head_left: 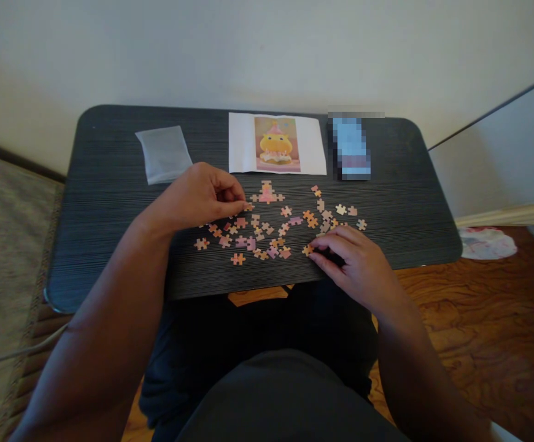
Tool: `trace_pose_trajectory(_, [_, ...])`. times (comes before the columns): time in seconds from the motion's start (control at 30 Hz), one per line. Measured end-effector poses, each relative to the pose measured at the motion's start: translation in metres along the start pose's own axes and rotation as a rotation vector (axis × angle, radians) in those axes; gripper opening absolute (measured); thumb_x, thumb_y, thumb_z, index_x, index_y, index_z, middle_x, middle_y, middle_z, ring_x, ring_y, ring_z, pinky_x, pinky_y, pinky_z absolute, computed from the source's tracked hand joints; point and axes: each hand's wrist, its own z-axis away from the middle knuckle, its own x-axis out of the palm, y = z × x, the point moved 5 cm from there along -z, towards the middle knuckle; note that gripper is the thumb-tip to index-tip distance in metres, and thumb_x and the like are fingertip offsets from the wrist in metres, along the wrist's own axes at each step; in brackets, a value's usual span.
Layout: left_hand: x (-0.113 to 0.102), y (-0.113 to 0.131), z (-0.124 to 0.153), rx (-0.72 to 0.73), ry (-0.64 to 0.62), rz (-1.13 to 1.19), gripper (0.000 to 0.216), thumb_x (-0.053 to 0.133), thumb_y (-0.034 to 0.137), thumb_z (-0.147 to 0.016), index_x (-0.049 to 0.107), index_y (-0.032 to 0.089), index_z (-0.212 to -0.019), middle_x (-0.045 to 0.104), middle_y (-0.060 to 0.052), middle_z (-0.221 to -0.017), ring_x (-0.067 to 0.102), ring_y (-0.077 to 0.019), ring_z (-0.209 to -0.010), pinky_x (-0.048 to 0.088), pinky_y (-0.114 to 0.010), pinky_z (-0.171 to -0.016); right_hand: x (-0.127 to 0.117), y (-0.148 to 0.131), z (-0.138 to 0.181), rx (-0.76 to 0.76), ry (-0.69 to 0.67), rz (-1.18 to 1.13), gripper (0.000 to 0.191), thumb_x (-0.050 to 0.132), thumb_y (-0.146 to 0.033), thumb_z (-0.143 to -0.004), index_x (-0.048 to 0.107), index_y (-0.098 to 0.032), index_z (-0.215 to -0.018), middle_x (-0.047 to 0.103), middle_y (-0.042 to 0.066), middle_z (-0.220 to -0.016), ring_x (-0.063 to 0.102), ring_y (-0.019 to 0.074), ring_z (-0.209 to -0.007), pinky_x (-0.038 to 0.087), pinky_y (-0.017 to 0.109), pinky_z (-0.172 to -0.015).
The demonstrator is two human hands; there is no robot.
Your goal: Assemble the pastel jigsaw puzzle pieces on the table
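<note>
My left hand [205, 195] is closed in a pinch, its fingertips on a small puzzle piece [249, 207] left of a few joined pieces [267, 194] with pink in the middle. Lower and to the right, my right hand [356, 261] pinches an orange puzzle piece [307, 250] between thumb and index finger, at the tabletop. Between the hands lie several loose puzzle pieces [251, 244] in pink, orange and beige. More pieces [326, 215] lie beyond my right hand, and its fingers partly cover some of them.
A printed sheet [242, 144] with a picture of a yellow figure in a pink hat lies at the table's back. A clear plastic bag [163, 153] is left of it, and a blurred-out phone-like object [352, 147] right. The dark table [110, 147] has rounded corners and stands against a wall.
</note>
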Motion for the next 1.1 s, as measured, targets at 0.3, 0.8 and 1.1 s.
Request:
trace_pose_trajectory(0.3, [0.002,-0.004,-0.001,-0.019,-0.004,-0.107,0.035,0.068,0.045,-0.092,0.083,0.014,-0.095,0.077,-0.006,-0.076,0.061,-0.0126,-0.063,0.042,-0.029,-0.063,0.002,-0.008,0.0,0.05,0.016,0.001,0.006,0.074,-0.027,-0.106,0.073,-0.023,-0.11,0.076,0.008,-0.11,0.073,0.0282,-0.105,0.057,0.044,-0.093])
trace_pose_trajectory(0.8, [0.001,-0.017,-0.004,-0.049,-0.029,-0.129,0.039,0.071,0.055,-0.09,0.083,0.019,-0.097,0.076,-0.003,-0.072,0.063,-0.0145,-0.06,0.043,-0.03,-0.061,-0.025,0.043,0.022,0.188,0.452,-0.101,0.008,0.077,-0.033,-0.104,0.081,-0.028,-0.099,0.078,0.002,-0.091,0.071,0.0199,-0.079,0.057,0.038,-0.074])
trace_pose_trajectory(1.1, [-0.001,-0.016,-0.004,-0.026,-0.043,-0.144,0.037,0.071,0.053,-0.092,0.084,0.019,-0.099,0.078,-0.004,-0.075,0.065,-0.0145,-0.062,0.044,-0.029,-0.063,-0.031,0.092,0.024,0.279,0.437,-0.085,0.01,0.074,-0.031,-0.102,0.083,-0.027,-0.105,0.073,0.003,-0.093,0.068,0.0209,-0.079,0.055,0.04,-0.075])
